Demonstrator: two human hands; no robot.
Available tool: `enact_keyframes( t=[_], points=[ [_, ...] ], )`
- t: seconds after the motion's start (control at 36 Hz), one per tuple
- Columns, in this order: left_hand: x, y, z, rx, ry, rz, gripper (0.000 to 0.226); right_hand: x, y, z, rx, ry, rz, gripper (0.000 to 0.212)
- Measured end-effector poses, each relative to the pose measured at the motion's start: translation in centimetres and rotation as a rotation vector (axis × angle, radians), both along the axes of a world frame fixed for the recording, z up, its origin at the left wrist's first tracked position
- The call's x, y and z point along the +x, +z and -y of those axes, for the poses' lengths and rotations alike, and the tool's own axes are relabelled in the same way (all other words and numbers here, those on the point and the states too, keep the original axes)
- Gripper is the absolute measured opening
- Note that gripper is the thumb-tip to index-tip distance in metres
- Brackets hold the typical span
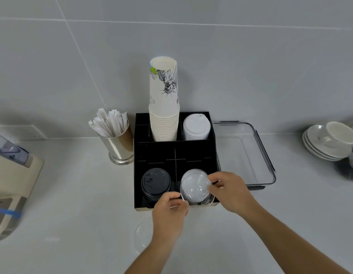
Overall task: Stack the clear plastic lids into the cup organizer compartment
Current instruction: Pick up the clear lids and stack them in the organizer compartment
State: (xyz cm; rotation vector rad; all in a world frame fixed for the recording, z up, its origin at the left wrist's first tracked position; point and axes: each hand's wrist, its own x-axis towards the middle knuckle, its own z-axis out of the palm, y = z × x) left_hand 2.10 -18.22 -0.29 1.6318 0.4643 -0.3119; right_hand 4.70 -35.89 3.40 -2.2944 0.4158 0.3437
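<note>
A clear domed plastic lid [195,184] sits at the top of the front right compartment of the black cup organizer [153,155]. My left hand [169,212] pinches its left rim and my right hand [231,190] pinches its right rim. More clear lids seem stacked under it. Another clear lid [142,233] lies flat on the counter, partly hidden behind my left wrist. Black lids [155,181] fill the front left compartment.
Stacked paper cups [164,107] and white lids [196,127] stand in the organizer's back compartments. A metal cup of wrapped straws [116,137] is left of it, a clear empty container [244,153] right of it. Saucers with a cup [330,141] sit far right, a machine [11,178] far left.
</note>
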Motion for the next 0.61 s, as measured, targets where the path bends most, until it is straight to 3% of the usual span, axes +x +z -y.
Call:
enact_keyframes(
  t=[0.11, 0.28, 0.47, 0.61],
  points=[
    [0.5, -0.2, 0.5, -0.009, -0.002, 0.002, 0.021, 0.5, -0.1, -0.3, -0.078, 0.080, -0.001, 0.016],
    [0.9, -0.1, 0.8, -0.021, -0.063, 0.083, 0.059, 0.9, -0.3, -0.7, -0.107, 0.125, 0.009, 0.040],
    [1.2, 0.2, 0.8, 0.027, -0.109, 0.155, 0.060, 1.2, -1.0, -1.3, -0.174, 0.211, 0.029, 0.059],
    [1.1, -0.2, 1.0, 0.029, -0.169, 0.147, 0.033, 1.3, -1.5, -1.5, -0.212, 0.231, 0.027, 0.063]
  ],
)
